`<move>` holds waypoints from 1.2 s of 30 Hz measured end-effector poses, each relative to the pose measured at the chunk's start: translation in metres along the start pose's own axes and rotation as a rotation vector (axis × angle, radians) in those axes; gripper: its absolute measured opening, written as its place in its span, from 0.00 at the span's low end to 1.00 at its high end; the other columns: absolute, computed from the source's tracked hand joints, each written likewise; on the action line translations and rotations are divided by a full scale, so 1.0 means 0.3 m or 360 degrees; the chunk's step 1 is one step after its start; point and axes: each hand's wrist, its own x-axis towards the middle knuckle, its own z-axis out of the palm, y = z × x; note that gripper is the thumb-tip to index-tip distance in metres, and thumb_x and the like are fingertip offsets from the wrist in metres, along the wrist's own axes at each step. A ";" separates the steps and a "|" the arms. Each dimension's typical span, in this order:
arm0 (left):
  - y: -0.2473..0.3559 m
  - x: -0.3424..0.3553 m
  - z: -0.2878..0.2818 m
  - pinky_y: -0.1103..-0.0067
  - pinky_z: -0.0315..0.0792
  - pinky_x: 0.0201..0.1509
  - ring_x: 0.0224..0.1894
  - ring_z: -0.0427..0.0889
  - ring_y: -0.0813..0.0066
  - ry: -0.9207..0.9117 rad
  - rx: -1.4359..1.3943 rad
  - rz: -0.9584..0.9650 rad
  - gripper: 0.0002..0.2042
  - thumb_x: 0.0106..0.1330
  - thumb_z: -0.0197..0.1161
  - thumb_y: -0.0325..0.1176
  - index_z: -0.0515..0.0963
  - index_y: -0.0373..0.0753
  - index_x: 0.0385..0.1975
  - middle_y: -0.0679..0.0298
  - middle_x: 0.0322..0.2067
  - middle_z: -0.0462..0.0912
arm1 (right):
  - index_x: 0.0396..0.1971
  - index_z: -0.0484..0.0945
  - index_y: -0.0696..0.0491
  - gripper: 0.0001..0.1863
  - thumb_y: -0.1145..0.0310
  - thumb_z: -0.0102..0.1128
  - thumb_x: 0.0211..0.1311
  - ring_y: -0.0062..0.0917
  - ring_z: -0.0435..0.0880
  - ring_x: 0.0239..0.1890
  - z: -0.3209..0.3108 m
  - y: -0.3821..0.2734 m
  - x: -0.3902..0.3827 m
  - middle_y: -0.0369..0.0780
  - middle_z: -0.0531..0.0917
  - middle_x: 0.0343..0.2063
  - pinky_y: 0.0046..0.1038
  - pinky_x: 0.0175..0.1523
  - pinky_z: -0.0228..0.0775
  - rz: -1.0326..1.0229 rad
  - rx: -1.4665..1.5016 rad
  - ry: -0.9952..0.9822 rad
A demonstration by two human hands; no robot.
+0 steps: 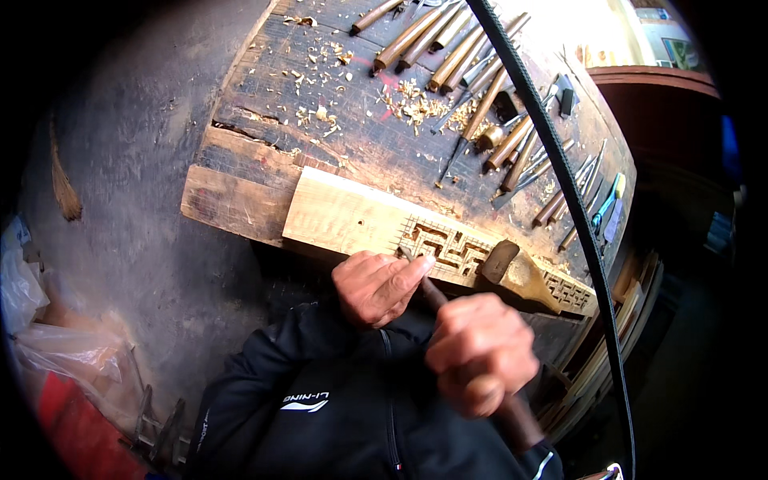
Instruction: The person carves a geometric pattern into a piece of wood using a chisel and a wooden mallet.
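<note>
One dark-handled carving tool (434, 295), left hand (379, 288) pinching, right hand (482, 354) clenching it, could, if overdriven, split the near pale lattice-carved wooden board (444, 246).

Wide fisheye head cam looks down from above jacket (344, 440), fairly nr workbench (376, 152).

Strong white light floods in over the workbench's (276, 88) far right corner and washes out the surface there; toward the near left corner the wood looks dull. Beneath the near edge it's deep shadow. Beyond the left edge, glare catches the clear plastic (72, 352). The right hand (482, 352) is blurred, the left hand (382, 290) crisper. The bench's sides bow, the surroundings fading to black at the rim.
</note>
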 end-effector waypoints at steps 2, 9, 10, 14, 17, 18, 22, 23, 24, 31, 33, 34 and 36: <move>0.000 0.010 0.006 0.73 0.77 0.34 0.33 0.89 0.69 -0.0032 -0.0156 0.0101 0.26 0.59 0.77 0.23 0.88 0.42 0.61 0.69 0.35 0.90 | 0.16 0.64 0.51 0.29 0.64 0.58 0.86 0.22 0.69 0.07 -0.011 -0.053 -0.060 0.42 0.79 0.13 0.24 0.13 0.56 -0.0110 -0.0055 -0.0090; -0.016 0.009 -0.002 0.75 0.76 0.32 0.30 0.89 0.72 -0.0081 -0.0261 0.0151 0.24 0.60 0.79 0.24 0.90 0.45 0.58 0.70 0.32 0.90 | 0.16 0.71 0.59 0.29 0.62 0.63 0.83 0.28 0.69 0.11 -0.052 -0.099 -0.107 0.51 0.81 0.20 0.30 0.18 0.54 -0.0103 0.0130 -0.0104; -0.015 0.009 0.000 0.75 0.76 0.31 0.29 0.88 0.72 -0.0073 -0.0258 0.0142 0.24 0.60 0.79 0.23 0.90 0.44 0.58 0.71 0.31 0.89 | 0.16 0.69 0.57 0.30 0.62 0.62 0.83 0.27 0.70 0.10 -0.050 -0.095 -0.103 0.49 0.81 0.18 0.28 0.16 0.55 -0.0105 0.0116 -0.0103; -0.017 0.004 0.008 0.75 0.74 0.29 0.26 0.85 0.73 -0.0032 -0.0220 0.0124 0.23 0.61 0.79 0.21 0.89 0.43 0.58 0.71 0.28 0.86 | 0.15 0.66 0.52 0.30 0.61 0.60 0.84 0.24 0.71 0.07 -0.042 -0.078 -0.091 0.44 0.80 0.13 0.24 0.14 0.55 -0.0107 0.0086 -0.0073; -0.015 0.004 0.011 0.76 0.73 0.29 0.26 0.84 0.73 -0.0043 -0.0166 0.0148 0.22 0.64 0.80 0.22 0.88 0.42 0.58 0.71 0.27 0.85 | 0.15 0.66 0.52 0.31 0.61 0.59 0.85 0.24 0.71 0.07 -0.036 -0.068 -0.100 0.43 0.79 0.12 0.24 0.14 0.56 -0.0124 0.0085 0.0010; -0.013 0.007 0.008 0.76 0.73 0.29 0.26 0.85 0.74 -0.0056 -0.0144 0.0159 0.21 0.65 0.80 0.23 0.88 0.42 0.58 0.71 0.27 0.85 | 0.14 0.65 0.52 0.31 0.61 0.59 0.85 0.23 0.71 0.07 -0.035 -0.067 -0.102 0.43 0.79 0.12 0.23 0.14 0.56 -0.0131 0.0088 0.0044; -0.007 0.008 0.004 0.77 0.73 0.30 0.27 0.85 0.74 -0.0090 -0.0081 0.0124 0.19 0.68 0.81 0.27 0.88 0.43 0.58 0.71 0.29 0.86 | 0.15 0.69 0.58 0.32 0.61 0.62 0.84 0.30 0.72 0.12 -0.052 -0.067 -0.117 0.51 0.81 0.19 0.29 0.18 0.56 -0.0107 0.0175 0.0047; -0.007 0.006 0.007 0.77 0.74 0.31 0.27 0.85 0.74 -0.0087 -0.0083 0.0119 0.19 0.68 0.81 0.27 0.88 0.43 0.58 0.71 0.29 0.87 | 0.15 0.69 0.58 0.32 0.61 0.62 0.84 0.30 0.72 0.12 -0.055 -0.063 -0.114 0.51 0.81 0.19 0.29 0.18 0.56 -0.0108 0.0181 0.0038; -0.008 0.004 0.009 0.77 0.74 0.31 0.27 0.85 0.74 -0.0082 -0.0084 0.0114 0.19 0.68 0.81 0.27 0.88 0.43 0.58 0.71 0.30 0.87 | 0.14 0.68 0.57 0.32 0.61 0.62 0.84 0.31 0.73 0.12 -0.057 -0.060 -0.110 0.51 0.81 0.19 0.29 0.18 0.57 -0.0110 0.0188 0.0027; -0.008 -0.002 0.008 0.76 0.73 0.31 0.28 0.86 0.74 -0.0110 -0.0069 0.0098 0.19 0.69 0.80 0.27 0.87 0.43 0.59 0.71 0.31 0.88 | 0.15 0.69 0.57 0.32 0.60 0.62 0.86 0.31 0.75 0.12 -0.061 -0.055 -0.110 0.52 0.81 0.20 0.28 0.18 0.57 -0.0083 0.0195 0.0058; -0.008 -0.003 0.008 0.76 0.73 0.31 0.28 0.86 0.74 -0.0107 -0.0061 0.0096 0.19 0.69 0.80 0.27 0.87 0.43 0.59 0.71 0.31 0.88 | 0.15 0.69 0.57 0.32 0.60 0.61 0.86 0.32 0.75 0.12 -0.063 -0.052 -0.111 0.52 0.81 0.20 0.28 0.18 0.58 -0.0077 0.0193 0.0050; -0.008 -0.003 0.008 0.76 0.73 0.31 0.28 0.86 0.74 -0.0105 -0.0056 0.0094 0.19 0.69 0.80 0.27 0.87 0.43 0.59 0.71 0.31 0.88 | 0.15 0.69 0.57 0.32 0.60 0.61 0.86 0.31 0.75 0.12 -0.063 -0.052 -0.110 0.52 0.82 0.20 0.28 0.18 0.58 -0.0081 0.0191 0.0051; -0.007 0.000 0.006 0.76 0.73 0.31 0.28 0.86 0.74 -0.0110 -0.0053 0.0090 0.20 0.69 0.80 0.27 0.87 0.43 0.59 0.71 0.31 0.88 | 0.16 0.69 0.57 0.32 0.60 0.61 0.86 0.31 0.75 0.13 -0.063 -0.051 -0.107 0.52 0.82 0.20 0.28 0.18 0.59 -0.0090 0.0188 0.0051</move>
